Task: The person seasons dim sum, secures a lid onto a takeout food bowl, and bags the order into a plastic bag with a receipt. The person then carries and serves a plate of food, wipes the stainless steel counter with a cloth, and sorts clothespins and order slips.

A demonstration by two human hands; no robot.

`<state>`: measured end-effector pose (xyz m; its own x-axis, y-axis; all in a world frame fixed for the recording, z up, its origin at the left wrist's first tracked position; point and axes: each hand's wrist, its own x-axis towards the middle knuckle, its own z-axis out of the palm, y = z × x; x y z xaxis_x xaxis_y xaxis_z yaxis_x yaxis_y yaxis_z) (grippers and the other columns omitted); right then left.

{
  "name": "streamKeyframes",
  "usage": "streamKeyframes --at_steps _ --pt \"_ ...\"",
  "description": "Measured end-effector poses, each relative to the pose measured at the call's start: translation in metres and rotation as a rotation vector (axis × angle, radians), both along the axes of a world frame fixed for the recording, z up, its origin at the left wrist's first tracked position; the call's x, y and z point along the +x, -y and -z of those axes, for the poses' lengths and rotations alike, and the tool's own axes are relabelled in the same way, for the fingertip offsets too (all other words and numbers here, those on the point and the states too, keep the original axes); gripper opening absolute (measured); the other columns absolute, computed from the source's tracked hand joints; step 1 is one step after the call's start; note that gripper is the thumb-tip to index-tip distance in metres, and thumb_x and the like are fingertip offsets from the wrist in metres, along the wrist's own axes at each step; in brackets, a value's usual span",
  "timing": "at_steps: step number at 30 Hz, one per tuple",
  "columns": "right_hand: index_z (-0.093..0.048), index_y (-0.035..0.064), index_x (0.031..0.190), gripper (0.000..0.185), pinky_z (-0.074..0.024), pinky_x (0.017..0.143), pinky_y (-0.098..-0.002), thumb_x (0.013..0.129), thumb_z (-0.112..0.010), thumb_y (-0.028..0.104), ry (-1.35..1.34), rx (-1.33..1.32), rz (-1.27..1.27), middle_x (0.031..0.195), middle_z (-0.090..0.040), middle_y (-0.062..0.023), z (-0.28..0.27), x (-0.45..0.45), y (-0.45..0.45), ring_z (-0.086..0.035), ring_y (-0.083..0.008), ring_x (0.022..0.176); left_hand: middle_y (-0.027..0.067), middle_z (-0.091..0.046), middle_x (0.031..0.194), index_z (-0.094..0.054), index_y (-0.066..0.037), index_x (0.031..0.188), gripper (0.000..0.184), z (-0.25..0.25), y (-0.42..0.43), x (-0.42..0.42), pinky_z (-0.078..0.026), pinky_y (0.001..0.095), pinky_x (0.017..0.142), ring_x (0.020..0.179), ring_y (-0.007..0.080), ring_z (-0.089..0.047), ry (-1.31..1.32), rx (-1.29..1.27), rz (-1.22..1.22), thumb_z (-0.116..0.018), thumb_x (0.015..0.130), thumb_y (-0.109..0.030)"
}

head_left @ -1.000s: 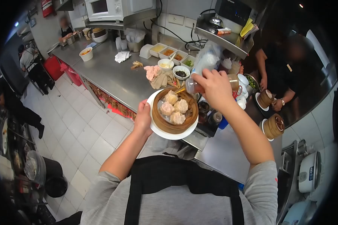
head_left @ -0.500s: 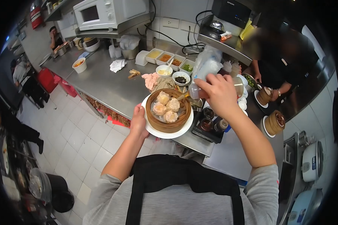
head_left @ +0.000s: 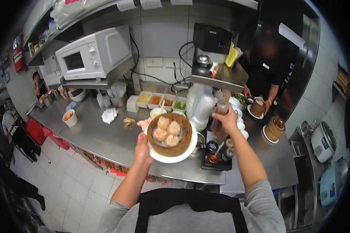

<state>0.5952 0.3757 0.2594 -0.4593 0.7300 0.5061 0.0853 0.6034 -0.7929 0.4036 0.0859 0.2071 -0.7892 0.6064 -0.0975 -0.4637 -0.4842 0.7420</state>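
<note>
My left hand [head_left: 144, 149] grips the left rim of a white plate [head_left: 171, 159]. On the plate sits a round bamboo steamer [head_left: 179, 146] holding several pale dumplings [head_left: 167, 131]. To the right, my right hand [head_left: 227, 119] is wrapped round a clear squeeze bottle [head_left: 219, 122], held upright over the counter, apart from the steamer. Just below that hand is a black tray [head_left: 217, 167] with dark jars and small bottles. A large clear plastic bag [head_left: 200, 106] stands left of the bottle.
Behind the steamer are white containers of toppings [head_left: 155, 100]. A microwave [head_left: 91, 54] and a printer [head_left: 212, 39] sit on shelves. Across the counter [head_left: 101, 136] at right, a co-worker's hand [head_left: 267, 105] touches another steamer [head_left: 256, 108]; a third steamer [head_left: 275, 129] stands nearer.
My right hand has turned the squeeze bottle from tilted over the steamer to upright and moved it away to the right. The view has risen, showing more shelves.
</note>
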Motion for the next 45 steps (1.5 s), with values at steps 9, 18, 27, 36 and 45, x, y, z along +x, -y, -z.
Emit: streamKeyframes --at_steps 9,18,27,36,45 --pt "-0.036 0.0032 0.119 0.073 -0.0467 0.086 -0.0448 0.063 -0.081 0.016 0.475 -0.053 0.483 0.105 -0.061 -0.024 0.049 -0.025 0.004 -0.059 -0.0413 0.099 0.0118 -0.054 0.114 -0.04 -0.006 0.122 0.027 0.017 0.043 -0.011 -0.048 0.0394 0.092 0.105 0.0232 -0.056 0.068 -0.067 0.011 -0.034 0.1 -0.021" --pt "-0.05 0.0006 0.121 0.04 -0.0535 0.075 -0.0417 0.09 -0.054 0.027 0.254 -0.31 0.089 0.104 -0.063 -0.0204 0.028 0.052 0.026 -0.064 -0.0343 0.09 0.0119 -0.054 0.118 -0.042 -0.006 0.123 0.027 -0.018 -0.023 0.038 -0.049 0.0384 0.091 0.105 0.0233 -0.057 0.115 0.044 0.311 -0.041 0.098 -0.017" --pt "-0.041 0.0003 0.128 0.034 -0.0566 0.079 -0.0418 0.095 -0.042 0.009 -0.513 -0.995 -0.422 0.112 -0.059 -0.0164 0.02 0.263 0.078 -0.065 -0.0288 0.094 0.0094 -0.047 0.127 -0.033 -0.011 0.13 0.033 -0.043 -0.153 0.206 -0.041 0.0416 0.1 0.117 0.0231 -0.047 -0.025 -0.041 0.743 -0.027 0.102 -0.028" --pt "-0.038 -0.0007 0.126 0.034 -0.0578 0.078 -0.0411 0.093 -0.04 0.007 -0.716 -0.872 0.135 0.117 -0.056 -0.0169 0.132 0.442 0.058 -0.063 -0.0279 0.1 0.0109 -0.05 0.127 -0.034 -0.008 0.137 0.053 -0.042 -0.175 0.285 -0.042 0.0383 0.094 0.116 0.0218 -0.049 -0.381 -0.026 1.138 -0.049 0.094 -0.037" --pt "-0.035 0.0024 0.125 0.03 -0.0606 0.067 -0.0385 0.095 -0.037 0.006 -0.772 -0.928 0.57 0.112 -0.056 -0.0175 0.243 0.496 -0.028 -0.066 -0.0291 0.086 0.0156 -0.064 0.093 -0.048 -0.001 0.124 0.048 0.031 -0.065 0.207 -0.052 0.0277 0.067 0.08 0.0194 -0.063 -0.353 -0.311 1.104 -0.052 0.093 -0.037"
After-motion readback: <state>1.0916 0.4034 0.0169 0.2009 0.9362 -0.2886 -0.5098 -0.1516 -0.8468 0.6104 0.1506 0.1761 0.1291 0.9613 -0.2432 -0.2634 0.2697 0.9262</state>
